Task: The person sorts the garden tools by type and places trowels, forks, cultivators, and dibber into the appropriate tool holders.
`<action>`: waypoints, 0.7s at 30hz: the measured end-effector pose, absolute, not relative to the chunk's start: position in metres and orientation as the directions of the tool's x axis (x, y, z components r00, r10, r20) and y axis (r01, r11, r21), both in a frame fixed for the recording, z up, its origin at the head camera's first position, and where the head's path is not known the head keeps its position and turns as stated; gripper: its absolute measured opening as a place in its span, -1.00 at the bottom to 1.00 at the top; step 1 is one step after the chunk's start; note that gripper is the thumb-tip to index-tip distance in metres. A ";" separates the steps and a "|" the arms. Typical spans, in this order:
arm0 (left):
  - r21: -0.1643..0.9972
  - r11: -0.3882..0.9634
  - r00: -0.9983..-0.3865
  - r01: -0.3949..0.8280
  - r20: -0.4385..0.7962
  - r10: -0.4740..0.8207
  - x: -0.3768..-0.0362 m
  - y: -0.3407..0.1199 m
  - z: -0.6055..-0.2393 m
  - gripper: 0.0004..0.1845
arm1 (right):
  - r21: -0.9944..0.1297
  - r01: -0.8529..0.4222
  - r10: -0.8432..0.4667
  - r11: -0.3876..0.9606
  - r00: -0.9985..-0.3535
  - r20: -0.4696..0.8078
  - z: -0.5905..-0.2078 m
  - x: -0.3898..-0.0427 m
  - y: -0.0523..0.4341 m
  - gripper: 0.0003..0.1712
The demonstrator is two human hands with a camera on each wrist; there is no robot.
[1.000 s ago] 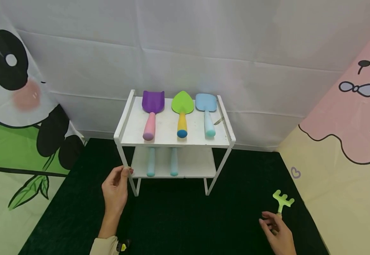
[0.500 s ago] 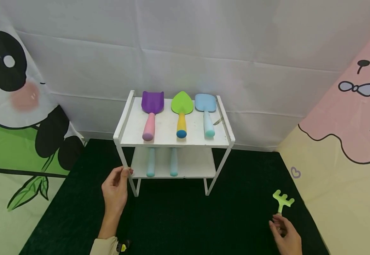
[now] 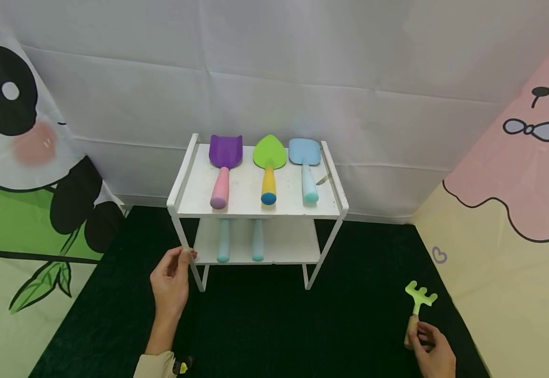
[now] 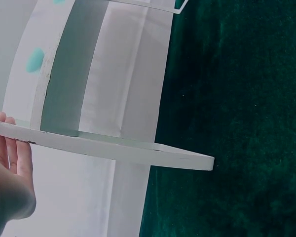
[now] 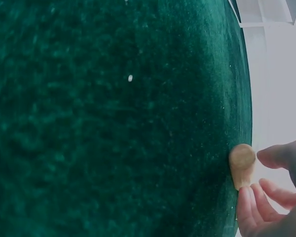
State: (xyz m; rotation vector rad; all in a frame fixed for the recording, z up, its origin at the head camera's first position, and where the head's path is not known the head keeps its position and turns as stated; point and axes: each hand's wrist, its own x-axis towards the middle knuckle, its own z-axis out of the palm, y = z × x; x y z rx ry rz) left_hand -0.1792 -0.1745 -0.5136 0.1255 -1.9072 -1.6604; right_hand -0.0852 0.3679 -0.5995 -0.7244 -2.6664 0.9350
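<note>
My left hand [image 3: 170, 281] pinches the left front leg of a white two-tier shelf [image 3: 255, 210]; in the left wrist view its fingers [image 4: 23, 160] show behind that leg. At the right, a small hand rake [image 3: 418, 299] with light green prongs and a wooden handle lies on the dark green cloth. Beside the handle is my right hand [image 3: 432, 349], fingers loosely bent. From the right wrist view, the thumb sits just off the handle's end [image 5: 242, 157] and the fingertips appear to touch its side.
On the top tier lie a purple scoop [image 3: 226, 152] with a pink handle, a green trowel [image 3: 270, 152] with a yellow handle and a light blue spatula-shaped shovel [image 3: 305, 152]. Two pale blue handles [image 3: 224, 241] show on the lower tier. A white sheet [image 3: 274, 63] hangs behind.
My right hand has shifted rightward from over the rake's handle to its right side, uncovering the handle. The rake stays in about the same place. My left hand keeps its hold on the shelf leg.
</note>
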 end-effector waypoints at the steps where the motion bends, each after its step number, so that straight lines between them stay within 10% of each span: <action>1: 0.927 0.214 -0.814 0.308 0.374 -0.444 -0.179 -0.175 -0.514 -0.81 | -0.632 0.382 0.519 0.674 -0.854 0.038 -0.600 -0.086 0.369 -0.59; 21: 0.919 0.212 -0.808 0.331 0.392 -0.440 -0.174 -0.169 -0.499 -0.82 | -0.654 0.461 0.527 0.600 -0.843 -0.112 -0.599 -0.091 0.375 -0.39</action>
